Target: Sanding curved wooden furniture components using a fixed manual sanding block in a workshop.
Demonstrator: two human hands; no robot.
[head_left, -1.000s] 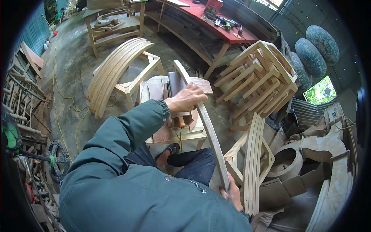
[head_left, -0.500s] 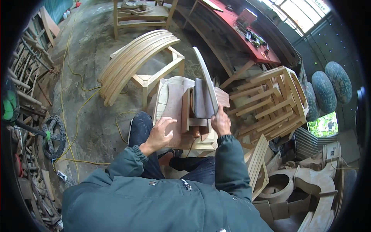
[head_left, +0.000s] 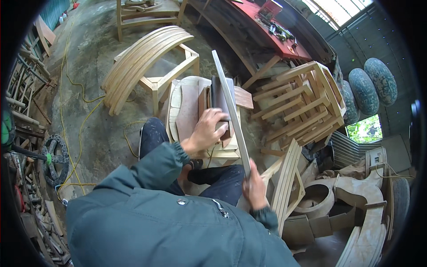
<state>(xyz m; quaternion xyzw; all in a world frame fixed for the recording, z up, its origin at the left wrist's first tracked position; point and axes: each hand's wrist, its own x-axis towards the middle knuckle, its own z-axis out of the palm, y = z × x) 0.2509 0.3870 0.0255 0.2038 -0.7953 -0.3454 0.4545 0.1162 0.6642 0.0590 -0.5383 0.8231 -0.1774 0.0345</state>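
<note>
A long, slightly curved wooden slat (head_left: 234,109) stands on edge, slanting from the far middle toward my body. My right hand (head_left: 255,187) is closed round its near end, close to my right thigh. My left hand (head_left: 207,131) has its thumb and fingers apart, the fingertips reaching the slat's left side; whether they press on it I cannot tell. Behind the slat is a dark flat sanding surface (head_left: 216,95) in a wooden housing, partly hidden by slat and hand. That housing rests on a low wooden stand (head_left: 175,109) in front of my knees.
Stacked curved slats (head_left: 147,58) lean over a wooden frame (head_left: 171,73) at the far left. Stacked wooden frames (head_left: 302,104) stand on the right, near carved wooden parts (head_left: 360,191). A red bench (head_left: 289,44) holds tools. Yellow cord (head_left: 80,164) crosses the floor.
My right hand has drawn the slat toward my body, down and slightly right. My left hand has moved right and forward, up to the slat. The whole view has shifted slightly.
</note>
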